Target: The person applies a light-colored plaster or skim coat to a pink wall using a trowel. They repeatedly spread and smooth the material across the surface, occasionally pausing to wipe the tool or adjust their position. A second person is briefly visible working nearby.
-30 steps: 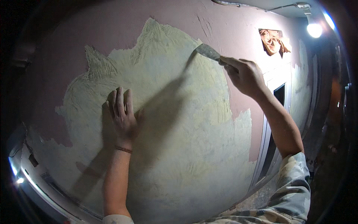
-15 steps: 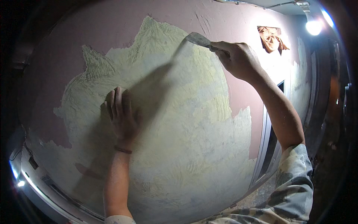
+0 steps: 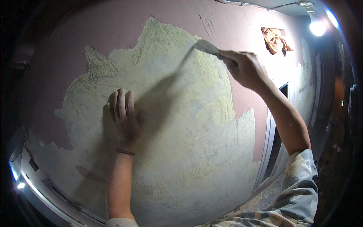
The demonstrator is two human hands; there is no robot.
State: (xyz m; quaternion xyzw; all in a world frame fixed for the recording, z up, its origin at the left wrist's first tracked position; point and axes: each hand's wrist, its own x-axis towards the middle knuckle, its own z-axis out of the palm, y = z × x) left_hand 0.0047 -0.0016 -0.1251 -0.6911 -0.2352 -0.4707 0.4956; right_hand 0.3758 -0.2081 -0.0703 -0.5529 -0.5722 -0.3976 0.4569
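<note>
The grip of the right hand (image 3: 247, 70) is closed around the handle of a scraper (image 3: 207, 47), the fingers hiding most of that handle. The grey blade points up and to the left, its tip at the upper right edge of a pale patch (image 3: 189, 117) on the wall. Tip and shadow converge there, so it appears to touch, though the pressure cannot be told. The left hand (image 3: 124, 119) holds nothing; its fingers point upward, somewhat spread, against or just off the patch, with a dark bracelet (image 3: 125, 151) at the wrist.

The likeliest trouble is a corner of the blade gouging the wall, should it tilt too steeply. A skid down and leftward could carry the edge toward the left hand. Reaching high, the person might also lose control of the angle.

The patch is streaked and ridged, roughest at its two upper peaks, with ragged borders against the pink paint (image 3: 60, 49). Farther right, a crumpled brownish-orange cloth (image 3: 275, 39) fills an opening above a white frame (image 3: 267, 140). A lit bulb (image 3: 317, 28) glares beside it, below a cable (image 3: 247, 5); the room's outer edges fall into darkness.
</note>
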